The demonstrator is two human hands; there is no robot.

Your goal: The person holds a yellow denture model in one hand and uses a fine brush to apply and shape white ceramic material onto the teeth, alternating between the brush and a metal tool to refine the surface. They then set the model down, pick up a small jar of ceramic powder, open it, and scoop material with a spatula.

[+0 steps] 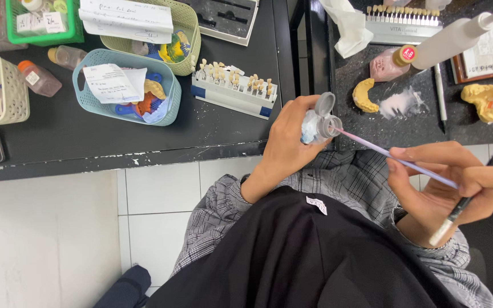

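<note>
Landmark: the small bottle, which I hold just off the near edge of the dark surface, above my lap.
Left hand: my left hand has its fingers closed round the small bottle, which lies tilted in my palm with its mouth turned towards my right side.
Small bottle: pale and translucent, bluish-white low down, with a grey flip cap hinged open and standing above the mouth.
Right hand: my right hand is well to the right of the small bottle; its fingers pinch a thin lilac stick and also clasp a dark-handled brush.
Lilac stick: long, slim and straight, its far tip touching the mouth of the small bottle; how deep it goes I cannot tell.
Brush: black shaft with a light end, slanting down past my palm, clear of the small bottle.
Beyond the small bottle: a yellow dental cast lies on the surface just past it.
Left of the small bottle: a rack of tooth shade tabs, then a teal basket further off.
</note>
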